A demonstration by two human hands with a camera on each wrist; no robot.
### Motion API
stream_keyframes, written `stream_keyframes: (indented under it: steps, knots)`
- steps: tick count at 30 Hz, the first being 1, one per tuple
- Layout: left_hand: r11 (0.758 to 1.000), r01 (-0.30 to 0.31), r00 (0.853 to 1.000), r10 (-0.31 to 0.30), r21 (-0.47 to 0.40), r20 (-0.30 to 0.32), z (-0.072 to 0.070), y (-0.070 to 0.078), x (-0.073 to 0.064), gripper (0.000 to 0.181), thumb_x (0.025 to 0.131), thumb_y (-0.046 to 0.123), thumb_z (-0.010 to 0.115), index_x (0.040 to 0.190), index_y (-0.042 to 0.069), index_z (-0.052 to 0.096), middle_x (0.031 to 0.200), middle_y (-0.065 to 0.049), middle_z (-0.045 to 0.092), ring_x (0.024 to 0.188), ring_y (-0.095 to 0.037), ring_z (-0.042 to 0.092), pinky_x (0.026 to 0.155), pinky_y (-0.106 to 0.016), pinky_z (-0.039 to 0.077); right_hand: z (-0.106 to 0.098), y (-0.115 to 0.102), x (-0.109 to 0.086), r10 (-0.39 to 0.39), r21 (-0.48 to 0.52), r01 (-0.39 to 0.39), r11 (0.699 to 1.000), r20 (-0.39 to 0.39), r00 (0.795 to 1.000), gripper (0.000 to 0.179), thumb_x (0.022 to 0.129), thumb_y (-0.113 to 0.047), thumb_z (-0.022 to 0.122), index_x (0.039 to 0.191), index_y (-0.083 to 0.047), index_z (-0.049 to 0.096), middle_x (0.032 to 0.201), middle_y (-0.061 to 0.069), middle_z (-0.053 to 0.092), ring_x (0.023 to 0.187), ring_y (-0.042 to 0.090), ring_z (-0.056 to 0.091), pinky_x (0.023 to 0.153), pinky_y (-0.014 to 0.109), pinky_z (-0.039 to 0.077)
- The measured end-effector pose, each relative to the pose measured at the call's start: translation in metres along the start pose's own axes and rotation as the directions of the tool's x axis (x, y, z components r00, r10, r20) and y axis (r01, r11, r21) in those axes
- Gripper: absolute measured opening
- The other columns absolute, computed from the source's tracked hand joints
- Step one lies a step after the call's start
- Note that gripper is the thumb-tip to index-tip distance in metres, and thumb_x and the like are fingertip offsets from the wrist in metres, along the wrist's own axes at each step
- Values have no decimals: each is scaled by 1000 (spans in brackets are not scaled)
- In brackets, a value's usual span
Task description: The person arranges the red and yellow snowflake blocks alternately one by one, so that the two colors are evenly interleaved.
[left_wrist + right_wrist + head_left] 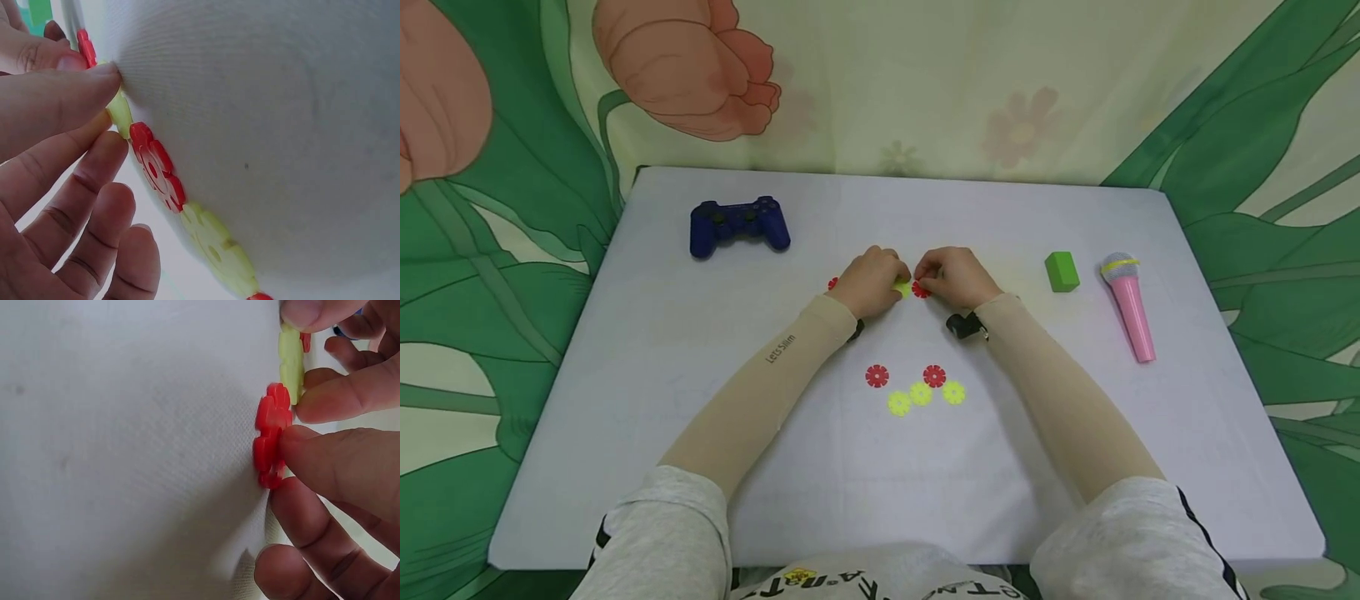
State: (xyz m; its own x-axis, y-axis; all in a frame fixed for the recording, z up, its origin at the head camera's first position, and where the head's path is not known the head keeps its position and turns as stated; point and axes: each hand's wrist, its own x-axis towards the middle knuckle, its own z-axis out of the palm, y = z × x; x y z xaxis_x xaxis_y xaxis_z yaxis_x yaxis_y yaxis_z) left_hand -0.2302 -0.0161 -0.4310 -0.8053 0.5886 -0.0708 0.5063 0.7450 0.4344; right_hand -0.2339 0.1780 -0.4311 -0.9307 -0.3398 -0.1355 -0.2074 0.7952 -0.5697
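Observation:
Flower-shaped plastic discs, red and yellow, form a row at the middle of the table. My left hand (870, 282) pinches a yellow disc (291, 362) between thumb and finger. Thumb and forefinger of my right hand (961, 277) grip a red disc (270, 440), whose edge meets or nearly meets the yellow one; whether they interlock I cannot tell. In the left wrist view the row runs on through another red disc (156, 165) and a yellow disc (219, 250). Most of this row is hidden behind my left hand in the head view.
Nearer my body lie several loose discs, among them a red one (877, 376) and a yellow one (898, 404). A blue game controller (740, 225) is at the back left. To the right stand a green block (1062, 272) and a pink toy microphone (1131, 312).

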Motion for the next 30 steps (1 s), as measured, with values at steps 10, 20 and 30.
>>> stream_keyframes:
  steps: [10, 20, 30]
  knots:
    - [1000, -1, 999, 0, 17, 34, 1, 6, 1, 33, 93, 9, 69, 125, 6, 74, 126, -13, 69, 114, -32, 61, 97, -42, 56, -3, 5, -28, 65, 21, -65, 998, -35, 997, 13, 97, -12, 68, 109, -10, 75, 100, 10, 72, 90, 25, 59, 80, 33, 47]
    - [999, -26, 999, 25, 48, 31, 5, 16, 15, 36, 95, 23, 76, 127, 8, 73, 125, -11, 69, 115, -30, 61, 98, -43, 56, -7, 5, -76, 49, 27, -49, 998, -1, 999, 12, 98, -14, 69, 109, -13, 75, 99, 5, 74, 74, 21, 58, 72, 29, 48]
    - [999, -34, 999, 33, 31, 24, 8, 23, 20, 28, 98, 17, 73, 124, 9, 75, 125, -11, 69, 114, -30, 61, 98, -43, 55, -6, 6, -120, -33, 22, 32, 999, 55, 998, 11, 94, -11, 73, 105, -13, 76, 90, 0, 74, 71, 16, 57, 70, 25, 48]
